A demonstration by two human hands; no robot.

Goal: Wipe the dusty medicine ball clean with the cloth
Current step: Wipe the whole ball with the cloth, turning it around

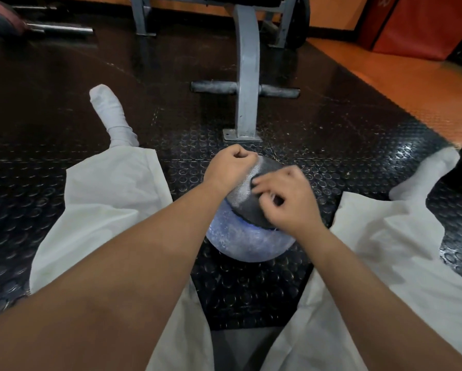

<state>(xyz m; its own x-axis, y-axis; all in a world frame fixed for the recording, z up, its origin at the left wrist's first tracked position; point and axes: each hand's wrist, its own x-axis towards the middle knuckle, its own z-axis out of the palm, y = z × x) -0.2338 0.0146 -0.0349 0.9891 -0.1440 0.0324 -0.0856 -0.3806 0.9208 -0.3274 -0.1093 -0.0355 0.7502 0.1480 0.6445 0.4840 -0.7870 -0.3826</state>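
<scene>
A bluish, dusty medicine ball point(247, 242) sits on the studded black floor mat between my outstretched legs. A dark grey cloth point(247, 195) is draped over its top. My left hand point(228, 167) grips the far left edge of the cloth with curled fingers. On the cloth's right side, my right hand point(286, 196) pinches the fabric with bent fingers. The upper part of the ball is hidden under the cloth and my hands.
A grey metal bench frame point(247, 76) with a padded crossbar stands just beyond the ball. A barbell point(61, 29) lies at the far left. My legs in white trousers and socks flank the ball. Orange flooring point(411, 84) borders the mat at right.
</scene>
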